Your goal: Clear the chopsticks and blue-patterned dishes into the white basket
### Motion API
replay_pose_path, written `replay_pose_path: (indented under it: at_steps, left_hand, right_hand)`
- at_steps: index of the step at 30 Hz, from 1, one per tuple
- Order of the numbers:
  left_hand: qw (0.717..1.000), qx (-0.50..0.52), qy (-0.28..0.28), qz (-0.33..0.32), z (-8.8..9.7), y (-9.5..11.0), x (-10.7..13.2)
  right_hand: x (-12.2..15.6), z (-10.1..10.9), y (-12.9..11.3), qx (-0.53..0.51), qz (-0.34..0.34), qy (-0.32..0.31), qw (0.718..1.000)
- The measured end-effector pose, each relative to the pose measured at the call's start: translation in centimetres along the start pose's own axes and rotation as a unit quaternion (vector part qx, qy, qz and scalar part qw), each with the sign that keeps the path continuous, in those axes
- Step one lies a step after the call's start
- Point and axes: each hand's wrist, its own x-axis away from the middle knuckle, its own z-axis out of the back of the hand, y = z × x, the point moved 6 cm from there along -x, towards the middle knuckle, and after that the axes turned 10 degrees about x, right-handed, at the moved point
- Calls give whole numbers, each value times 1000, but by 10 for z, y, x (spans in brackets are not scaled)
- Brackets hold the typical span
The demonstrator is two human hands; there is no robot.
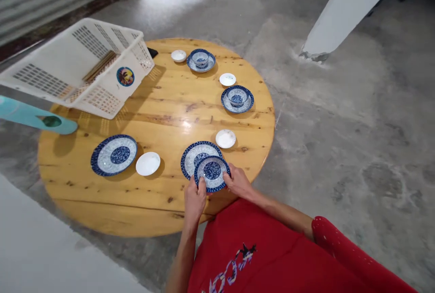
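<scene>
Both my hands grip a small blue-and-white patterned bowl (212,170) by its rim. My left hand (195,198) has its thumb over the near left edge, with the fingers mostly hidden. From the right side, my right hand (237,180) pinches the rim, its thumb on top. The bowl overlaps the near right part of a larger matching plate (190,157) on the table; whether they touch, I cannot tell. Just beyond that plate is a small white dish (225,139).
The round wooden table (163,121) also bears two plates with bowls on them (201,60) (237,99), another patterned plate (114,155) and several white dishes (148,164). A white plastic basket (112,89) holding thin sticks stands at the left, beside a turquoise object (50,118).
</scene>
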Motion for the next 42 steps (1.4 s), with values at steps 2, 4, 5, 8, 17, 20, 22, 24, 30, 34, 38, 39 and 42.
replay_pose_path:
  at_steps: [2, 4, 5, 8, 17, 20, 22, 24, 30, 34, 38, 39, 42]
  left_hand:
    - [1000, -10, -9, -10, -5, 7, 14]
    - [1000, -21, -5, -16, -10, 9, 28]
    - [1000, -19, -5, -17, -12, 8, 35]
    - [1000, -12, -4, -26, -20, 6, 55]
    - [997, -42, -56, -22, -44, 18, 92]
    - [997, -29, -66, -24, -60, 26, 90]
    - [997, -19, -74, -17, -77, 32, 85]
    - [996, -18, -87, -10, -102, 43, 77]
    - [988, -17, -148, -38, -224, 110, 47]
    - [979, -7, -200, -46, -310, 161, 35]
    - [972, 26, -234, -22, -368, 194, 30]
    - [971, 31, -237, -15, -376, 199, 29]
    - [973, 20, -230, 5, -383, 205, 22]
  right_hand:
    - [18, 5, 6, 23, -13, 23, 999]
    - [34, 10, 9, 38, -13, 51, 998]
    - [41, 12, 11, 42, -9, 62, 997]
    - [64, 16, 15, 33, -4, 76, 997]
    - [112, 25, 42, -23, -50, 74, 996]
    - [109, 34, 55, -47, -48, 78, 995]
    - [106, 45, 69, -68, -51, 76, 993]
    - [102, 60, 92, -91, -62, 77, 991]
    - [92, 141, 198, -147, -129, 98, 976]
    - [92, 210, 266, -140, -170, 121, 968]
    - [88, 264, 309, -110, -187, 123, 968]
    - [85, 272, 316, -112, -185, 117, 969]
    - [70, 279, 325, -136, -169, 83, 973]
